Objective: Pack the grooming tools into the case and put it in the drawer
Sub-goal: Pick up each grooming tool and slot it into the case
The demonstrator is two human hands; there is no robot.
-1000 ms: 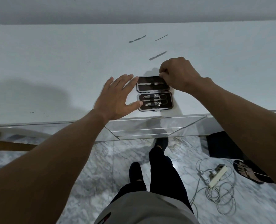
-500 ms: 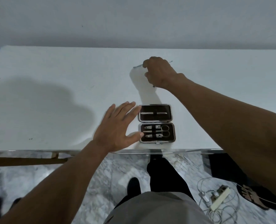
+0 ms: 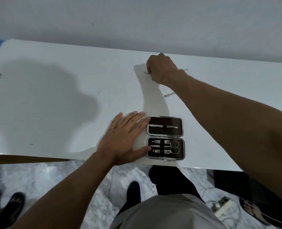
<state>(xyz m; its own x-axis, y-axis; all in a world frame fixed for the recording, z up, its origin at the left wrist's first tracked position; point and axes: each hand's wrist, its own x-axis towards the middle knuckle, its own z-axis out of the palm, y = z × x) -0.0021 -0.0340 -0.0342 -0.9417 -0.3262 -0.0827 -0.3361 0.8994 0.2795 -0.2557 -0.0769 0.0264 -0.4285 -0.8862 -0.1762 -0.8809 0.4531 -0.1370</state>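
Observation:
The open black grooming case (image 3: 165, 138) lies near the white table's front edge. Its far half holds one slim tool; its near half holds two clippers and small scissors. My left hand (image 3: 125, 141) rests flat on the table, fingers spread, fingertips and thumb against the case's left side. My right hand (image 3: 161, 68) reaches to the far part of the table, with its fingers closed on a thin metal tool (image 3: 146, 72); only that tool's left tip shows. A second loose tool (image 3: 169, 95) lies beside my right forearm. The tip of a third tool (image 3: 185, 69) pokes out behind the wrist.
The white table top (image 3: 54, 96) runs up to a grey wall. Below its front edge I see a marble floor, my legs, a power strip with cables (image 3: 222, 208) at the right and dark shoes (image 3: 13, 204) at the left.
My right hand left the case's far half, reached away across the table and closed on the leftmost loose tool. My left hand stayed beside the case. The view tilted up.

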